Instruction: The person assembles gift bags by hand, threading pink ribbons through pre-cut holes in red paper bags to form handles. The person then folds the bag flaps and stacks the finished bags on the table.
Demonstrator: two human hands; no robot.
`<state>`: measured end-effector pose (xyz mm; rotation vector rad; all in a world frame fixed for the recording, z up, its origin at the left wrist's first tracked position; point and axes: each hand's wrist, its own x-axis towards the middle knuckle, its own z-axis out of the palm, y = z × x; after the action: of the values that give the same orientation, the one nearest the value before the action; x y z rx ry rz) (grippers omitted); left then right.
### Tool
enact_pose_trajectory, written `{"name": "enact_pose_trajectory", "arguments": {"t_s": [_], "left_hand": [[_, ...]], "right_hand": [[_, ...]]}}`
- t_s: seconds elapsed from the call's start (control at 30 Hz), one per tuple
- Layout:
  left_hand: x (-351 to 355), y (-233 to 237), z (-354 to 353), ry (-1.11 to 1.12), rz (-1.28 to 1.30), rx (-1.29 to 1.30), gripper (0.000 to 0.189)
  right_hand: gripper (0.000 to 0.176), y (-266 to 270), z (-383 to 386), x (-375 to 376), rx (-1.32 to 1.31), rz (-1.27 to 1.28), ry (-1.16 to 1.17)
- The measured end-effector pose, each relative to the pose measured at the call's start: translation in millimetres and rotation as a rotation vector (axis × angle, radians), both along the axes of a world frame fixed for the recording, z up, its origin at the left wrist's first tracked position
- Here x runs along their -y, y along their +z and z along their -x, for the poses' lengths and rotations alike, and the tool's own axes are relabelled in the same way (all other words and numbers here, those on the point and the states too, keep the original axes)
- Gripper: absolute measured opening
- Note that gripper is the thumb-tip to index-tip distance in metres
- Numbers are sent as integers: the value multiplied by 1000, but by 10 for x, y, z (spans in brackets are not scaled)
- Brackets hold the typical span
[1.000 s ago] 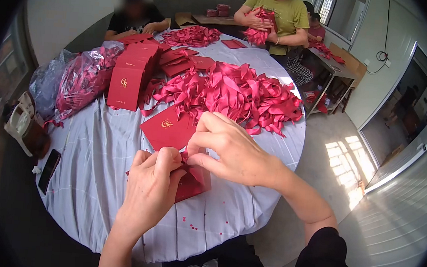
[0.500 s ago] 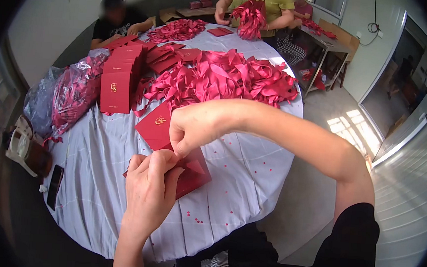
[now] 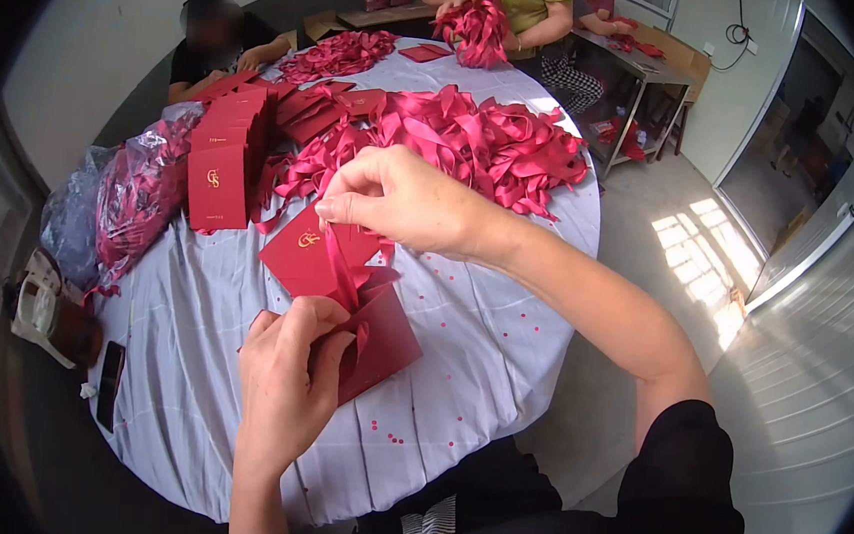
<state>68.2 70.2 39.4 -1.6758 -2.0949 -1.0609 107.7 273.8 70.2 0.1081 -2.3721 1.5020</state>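
A dark-red paper piece (image 3: 391,340), like a small gift bag or envelope, lies tilted near the front of the round table. My left hand (image 3: 288,372) is closed at its upper left edge, thumb and fingers pinching the ribbon and the paper there. From that pinch a red satin ribbon (image 3: 340,265) runs up, taut, to my right hand (image 3: 387,202), whose thumb and forefinger grip its upper end. Just behind, a flat red piece with a gold monogram (image 3: 293,254) rests on the cloth. Part of the paper is hidden by my left fingers.
A large heap of red ribbons (image 3: 496,152) lies behind my right hand. To the left stand a row of red printed pieces (image 3: 219,175) and a plastic bag of ribbons (image 3: 148,180). A phone (image 3: 111,388) lies at the left edge. Co-workers sit and stand across the table.
My right hand has moved up and away from my left hand, drawing the ribbon out straight. My left hand stays at the paper. Across the table, a person's ribbon bundle has shifted slightly.
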Motion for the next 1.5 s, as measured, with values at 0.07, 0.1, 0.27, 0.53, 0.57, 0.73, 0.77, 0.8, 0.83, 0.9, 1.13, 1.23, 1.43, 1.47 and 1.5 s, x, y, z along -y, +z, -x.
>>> {"name": "enact_pose_trajectory", "arguments": {"t_s": [0.07,0.1,0.27,0.53,0.57,0.73,0.77,0.8,0.83,0.9,1.13,1.23,1.43,1.47,1.5], "left_hand": [[4,-10,18,-4,19,-10,16],[14,-7,22,-6,17,-12,16],[8,47,-20,-13,67,-69,22],[-20,-41,3,40,57,-118,23],[-20,-50,10,43,55,-128,22],[-5,-19,-35,84,107,-89,19],[-9,-15,-36,73,109,-65,18],[-12,-12,-37,63,109,-40,18],[-18,-17,-24,67,106,-37,18],[-16,-28,30,27,78,-87,17],[-11,-51,13,65,44,-69,16],[-14,-69,23,66,18,-119,17],[-17,-81,16,70,9,-145,17],[-19,-81,15,68,7,-148,17],[-19,-83,11,71,5,-152,17]], "right_hand": [[24,-86,52,-57,-41,-1,-19],[22,-135,118,-91,-45,183,-75],[21,-297,178,-321,-95,524,-91],[38,-624,-140,33,35,406,345],[29,-575,-175,102,-23,416,297],[19,-645,-105,295,-249,170,-1],[19,-651,-109,378,-347,202,-108],[19,-643,-116,421,-443,232,-216],[20,-665,-115,388,-351,150,-249],[21,-668,-103,401,-322,186,-244],[25,-686,-172,289,-243,207,-249],[41,-637,-357,236,-104,272,-250],[48,-606,-439,227,99,265,-83],[48,-568,-427,255,96,263,-85],[40,-522,-389,306,59,410,-16]]}}
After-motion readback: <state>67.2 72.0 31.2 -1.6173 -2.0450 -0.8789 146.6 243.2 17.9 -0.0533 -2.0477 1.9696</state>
